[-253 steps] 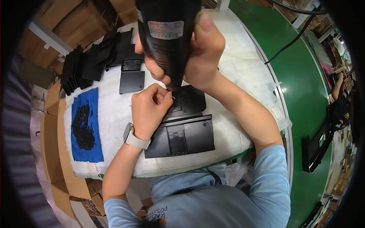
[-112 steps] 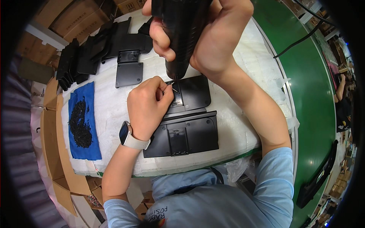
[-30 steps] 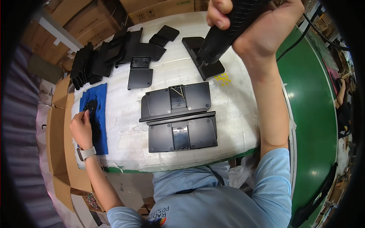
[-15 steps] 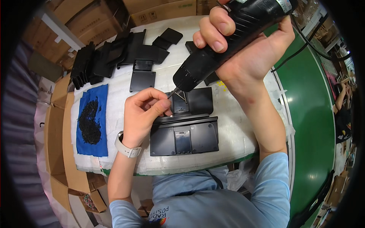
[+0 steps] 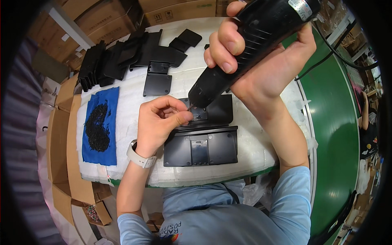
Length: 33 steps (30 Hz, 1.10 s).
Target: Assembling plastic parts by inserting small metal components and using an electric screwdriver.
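My right hand (image 5: 263, 81) grips a black electric screwdriver (image 5: 255, 43), tilted with its nose down to the left. At the tip of its thin bit, the thumb and forefinger of my left hand (image 5: 161, 116) are pinched together; whatever lies between them is too small and hidden to name. Beneath the fingers and the screwdriver's nose is a black plastic hinged stand part (image 5: 220, 110), partly covered by them. Its nearer panel (image 5: 200, 149) lies flat toward me, with a recessed strip down the middle.
A blue cloth (image 5: 113, 134) with a heap of small black screws (image 5: 97, 132) lies at the left. Several black plastic parts (image 5: 153, 51) are stacked and spread at the back on the white-covered table (image 5: 134, 92). Open cardboard boxes (image 5: 61, 163) stand left; a green surface (image 5: 326, 139) runs along the right.
The screwdriver's nose has come down closer to the black part and my left fingertips, so less of the bit shows. My left hand stays pinched. The whole view has shifted slightly.
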Motion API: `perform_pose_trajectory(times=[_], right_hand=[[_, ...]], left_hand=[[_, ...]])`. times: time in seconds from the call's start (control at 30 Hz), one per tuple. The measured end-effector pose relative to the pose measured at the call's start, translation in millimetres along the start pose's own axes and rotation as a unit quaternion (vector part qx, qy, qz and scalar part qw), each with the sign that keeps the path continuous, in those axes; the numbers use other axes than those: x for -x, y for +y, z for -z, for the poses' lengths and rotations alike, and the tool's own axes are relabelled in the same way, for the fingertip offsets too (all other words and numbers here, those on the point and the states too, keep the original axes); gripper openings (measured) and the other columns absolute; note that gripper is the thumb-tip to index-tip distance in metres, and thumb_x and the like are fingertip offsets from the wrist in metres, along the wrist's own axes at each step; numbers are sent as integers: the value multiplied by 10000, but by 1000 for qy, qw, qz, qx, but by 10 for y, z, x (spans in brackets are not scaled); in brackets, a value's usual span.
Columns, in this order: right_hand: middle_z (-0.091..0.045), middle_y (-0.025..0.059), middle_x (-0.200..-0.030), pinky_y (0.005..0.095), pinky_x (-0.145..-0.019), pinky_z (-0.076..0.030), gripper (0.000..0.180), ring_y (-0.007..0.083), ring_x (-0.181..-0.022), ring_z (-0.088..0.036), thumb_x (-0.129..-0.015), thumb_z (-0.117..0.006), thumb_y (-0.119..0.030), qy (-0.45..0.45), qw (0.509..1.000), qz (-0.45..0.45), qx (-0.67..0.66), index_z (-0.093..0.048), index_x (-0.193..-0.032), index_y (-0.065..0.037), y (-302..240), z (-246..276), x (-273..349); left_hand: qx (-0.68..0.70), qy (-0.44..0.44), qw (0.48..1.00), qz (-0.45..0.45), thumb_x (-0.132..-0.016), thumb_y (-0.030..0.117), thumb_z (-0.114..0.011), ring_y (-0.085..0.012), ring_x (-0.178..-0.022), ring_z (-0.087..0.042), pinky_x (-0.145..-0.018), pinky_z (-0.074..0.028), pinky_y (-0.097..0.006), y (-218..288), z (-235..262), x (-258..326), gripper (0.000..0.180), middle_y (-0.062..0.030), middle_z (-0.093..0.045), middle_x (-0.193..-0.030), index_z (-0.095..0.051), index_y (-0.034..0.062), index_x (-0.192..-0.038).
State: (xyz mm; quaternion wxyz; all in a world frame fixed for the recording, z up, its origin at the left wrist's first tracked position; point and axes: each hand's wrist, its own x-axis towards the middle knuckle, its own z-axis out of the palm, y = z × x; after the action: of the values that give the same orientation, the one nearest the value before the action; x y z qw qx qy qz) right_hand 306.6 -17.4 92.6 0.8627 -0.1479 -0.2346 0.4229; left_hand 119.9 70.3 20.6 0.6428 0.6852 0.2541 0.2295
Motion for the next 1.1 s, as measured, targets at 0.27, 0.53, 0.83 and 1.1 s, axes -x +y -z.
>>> perform_pose_trajectory(times=[0.27,0.53,0.83,1.1], right_hand=[[-470,55,-637,400,-612,-399,807,221,-497,-439,-857,-262,-730,-24,990,41,129,-567,-1043,-7,48,73,11],[-450,38,-706,370,-672,-395,649,169,-581,-410,-903,-329,-591,-66,997,36,30,-563,-1055,-5,-265,212,-121],[-429,40,-707,377,-668,-406,658,181,-578,-408,-903,-327,-595,-84,993,71,49,-558,-1071,-2,-298,63,-24],[-430,45,-692,383,-658,-402,696,192,-565,-414,-911,-306,-614,-53,992,91,69,-577,-1063,9,-418,126,-64]], left_hand=[[34,13,999,4,-828,-27,-766,-65,-668,-632,-636,-504,-175,-84,-7,53,123,-27,-691,-771,-670,-14,-903],[-539,242,770,-243,-781,457,-798,-262,-945,-661,-680,-559,-377,-38,247,-421,543,-129,-696,-1021,-636,29,-1073],[-687,129,713,-53,-650,412,-803,-358,-772,-691,-661,-582,-424,-112,507,-738,603,-227,-687,-764,-580,-35,-987],[-617,282,727,-101,-646,402,-743,-395,-806,-701,-716,-565,-464,118,684,-695,588,-210,-704,-819,-604,13,-1063]])
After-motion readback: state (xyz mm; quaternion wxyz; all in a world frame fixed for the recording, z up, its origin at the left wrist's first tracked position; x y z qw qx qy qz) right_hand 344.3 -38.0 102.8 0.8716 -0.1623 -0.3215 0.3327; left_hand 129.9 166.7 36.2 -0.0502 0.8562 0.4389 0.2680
